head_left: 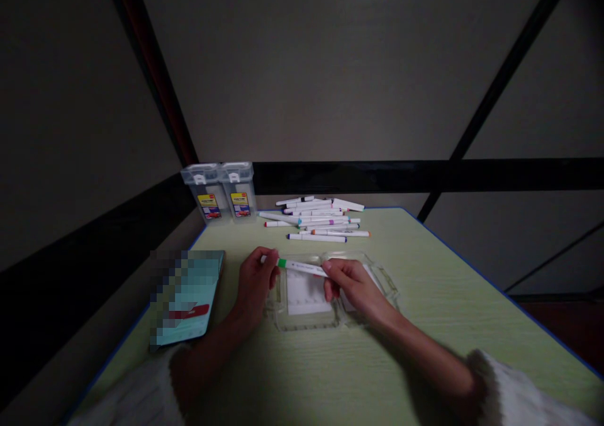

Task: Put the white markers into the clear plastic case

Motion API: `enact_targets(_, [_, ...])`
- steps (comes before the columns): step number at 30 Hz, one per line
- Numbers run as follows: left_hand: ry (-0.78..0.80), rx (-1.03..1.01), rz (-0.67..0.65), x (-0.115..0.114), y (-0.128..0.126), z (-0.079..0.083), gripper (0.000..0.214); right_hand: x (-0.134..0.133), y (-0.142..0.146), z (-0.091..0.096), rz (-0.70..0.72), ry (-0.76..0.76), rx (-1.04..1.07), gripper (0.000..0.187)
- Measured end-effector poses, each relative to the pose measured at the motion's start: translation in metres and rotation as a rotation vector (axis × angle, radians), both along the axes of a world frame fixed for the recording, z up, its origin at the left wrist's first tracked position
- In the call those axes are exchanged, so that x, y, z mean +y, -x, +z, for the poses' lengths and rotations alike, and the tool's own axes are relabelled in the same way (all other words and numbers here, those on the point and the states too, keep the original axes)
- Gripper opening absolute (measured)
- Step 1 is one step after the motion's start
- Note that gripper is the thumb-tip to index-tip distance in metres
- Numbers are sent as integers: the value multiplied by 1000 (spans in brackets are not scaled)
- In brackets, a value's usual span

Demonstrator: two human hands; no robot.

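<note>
A white marker (pixel 304 267) with a green band near its left end is held level between my two hands. My left hand (pixel 257 278) pinches the end beside the green band. The other end sits between the thumb and fingers of my right hand (pixel 353 281). Beneath the marker lies an opened clear plastic case (pixel 306 320) with white paper inside. My right hand covers part of the case. Farther back is a loose pile of white markers (pixel 316 212) with bands of several colours; one with dark blue ends (pixel 317 238) lies nearest.
Two clear lidded boxes (pixel 207 193) with yellow labels stand at the back left of the pale green table (pixel 453 313). A phone (pixel 191 300), its screen partly pixelated, lies to the left. A wall rises behind the table, whose edges are blue.
</note>
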State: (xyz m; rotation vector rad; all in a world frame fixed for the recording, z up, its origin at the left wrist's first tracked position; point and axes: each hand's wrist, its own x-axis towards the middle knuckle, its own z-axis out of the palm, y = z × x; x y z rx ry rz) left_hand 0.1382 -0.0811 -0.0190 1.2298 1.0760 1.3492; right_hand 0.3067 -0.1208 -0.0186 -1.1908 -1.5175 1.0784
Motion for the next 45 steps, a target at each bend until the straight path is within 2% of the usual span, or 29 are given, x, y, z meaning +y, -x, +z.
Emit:
enact_targets(5, [1, -16, 24, 1, 0, 0, 31, 0, 3, 1, -59, 14, 21, 31])
enact_targets(15, [-34, 14, 81, 2, 2, -1, 25, -6, 9, 3, 54, 15, -31, 15])
enact_targets(20, [-42, -16, 89, 2, 1, 0, 23, -13, 8, 5, 108, -113, -236, 17])
enact_targets(24, [-29, -31, 94, 1, 0, 0, 25, -21, 7, 8, 207, -324, -499, 32])
enact_targets(28, [-30, -11, 62, -1, -1, 0, 22, -25, 9, 10, 352, -515, -685, 32])
enact_targets(37, [-53, 0, 27, 1, -3, -4, 18, -33, 18, 9, 437, -610, -885, 32])
enact_targets(45, [-178, 140, 32, 10, 1, -14, 10, -34, 22, 1, 408, -666, -964, 34])
